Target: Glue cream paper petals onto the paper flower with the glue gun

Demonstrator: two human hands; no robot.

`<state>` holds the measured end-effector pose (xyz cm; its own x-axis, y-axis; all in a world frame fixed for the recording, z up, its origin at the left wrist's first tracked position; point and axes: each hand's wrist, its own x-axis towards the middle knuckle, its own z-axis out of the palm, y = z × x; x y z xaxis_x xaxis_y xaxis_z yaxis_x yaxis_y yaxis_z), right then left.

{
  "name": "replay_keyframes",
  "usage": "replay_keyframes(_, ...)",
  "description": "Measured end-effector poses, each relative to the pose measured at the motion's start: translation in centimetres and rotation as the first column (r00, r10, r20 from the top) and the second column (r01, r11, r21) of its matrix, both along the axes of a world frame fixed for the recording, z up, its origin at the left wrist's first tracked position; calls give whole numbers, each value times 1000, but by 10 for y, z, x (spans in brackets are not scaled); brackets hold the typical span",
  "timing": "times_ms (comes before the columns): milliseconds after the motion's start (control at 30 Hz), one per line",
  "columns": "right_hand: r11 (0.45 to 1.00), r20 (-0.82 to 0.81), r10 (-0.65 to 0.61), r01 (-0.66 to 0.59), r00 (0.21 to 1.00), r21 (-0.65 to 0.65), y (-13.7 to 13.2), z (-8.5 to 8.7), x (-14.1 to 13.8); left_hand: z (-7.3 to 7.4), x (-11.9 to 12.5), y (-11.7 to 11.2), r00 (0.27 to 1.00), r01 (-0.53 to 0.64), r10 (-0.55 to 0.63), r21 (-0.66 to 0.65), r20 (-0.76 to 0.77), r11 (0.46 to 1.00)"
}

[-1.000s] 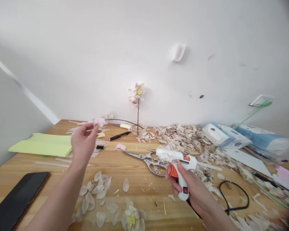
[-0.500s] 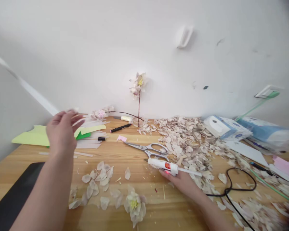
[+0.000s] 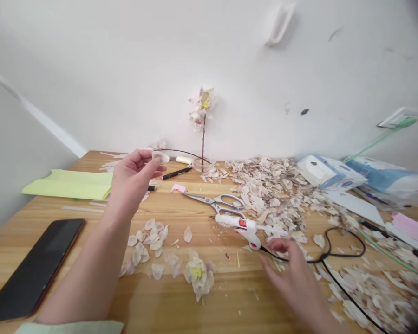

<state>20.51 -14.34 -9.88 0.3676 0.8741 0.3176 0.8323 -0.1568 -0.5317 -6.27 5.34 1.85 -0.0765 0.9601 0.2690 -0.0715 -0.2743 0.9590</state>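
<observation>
White papery petal point(image 3: 162, 158), pinched by left fingers point(image 3: 149, 170); right fingers point(image 3: 279, 244) parted, near glue gun point(image 3: 251, 226)

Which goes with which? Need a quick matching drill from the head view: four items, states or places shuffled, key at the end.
Items
1. left hand
2. right hand
3. phone
4. scissors

States and places
A. silver, lying near a pink scrap
B. holding up a pale petal
C. dark screen, on the left part of the table
D. open and empty, near the handle of the white glue gun

Pairs: 1-B, 2-D, 3-C, 4-A
</observation>
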Motion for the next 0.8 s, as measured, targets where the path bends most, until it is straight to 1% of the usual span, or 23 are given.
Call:
replay_keyframes(33, 995, -58, 96, -98, 994, -30, -4, 2, -8, 1, 0, -1, 1000, -6, 6, 7, 0, 1000)
replay_keyframes(67, 975, -130, 199, -210, 971, -79, -6, 3, -18, 1, 1, -1, 1000, -13, 13, 13, -1, 1000)
replay_keyframes(100, 938, -210, 295, -324, 932, -121, -5, 4, -28, 2, 1, -2, 1000, -18, 18, 18, -4, 1000)
replay_keyframes(133, 902, -281, 357, -407, 891, -144, 0, 5, -39, 2, 1, -2, 1000, -22, 22, 22, -9, 1000)
replay_keyframes(167, 868, -340, 413, -478, 845, -135, 6, 6, -48, 2, 1, -3, 1000, -24, 24, 26, -13, 999)
replay_keyframes(233, 787, -396, 525, -606, 754, -110, 21, 6, -64, 3, 1, -4, 1000, -22, 23, 37, -17, 999)
replay_keyframes(300, 723, -435, 577, -680, 691, -122, 35, 6, -74, 3, 0, -4, 1000, -16, 17, 47, -11, 999)
replay_keyframes(333, 700, -445, 590, -702, 674, -134, 41, 6, -77, 3, 0, -5, 1000, -16, 16, 50, -5, 999)
replay_keyframes(400, 683, -456, 592, -714, 665, -155, 47, 6, -81, 4, -1, -5, 1000, -18, 18, 52, -2, 998)
replay_keyframes(500, 700, -509, 550, -698, 662, -150, 48, 2, -84, 5, 1, -5, 1000, -16, 16, 57, -11, 998)
replay_keyframes(567, 741, -619, 468, -662, 631, -116, 47, 0, -84, 5, 2, -5, 1000, -11, 11, 61, -9, 998)
replay_keyframes(633, 810, -744, 356, -583, 565, -56, 48, -1, -82, 4, 3, -5, 1000, -6, 6, 56, -4, 998)
replay_keyframes(700, 876, -836, 286, -481, 468, 31, 51, 3, -78, 4, 5, -6, 1000, 2, -1, 41, -4, 999)
replay_keyframes(733, 896, -864, 283, -437, 417, 83, 53, 7, -75, 3, 6, -6, 1000, 9, -9, 33, -6, 999)
replay_keyframes(800, 912, -889, 312, -366, 334, 183, 58, 18, -70, 1, 8, -7, 999, 38, -38, 17, -17, 999)
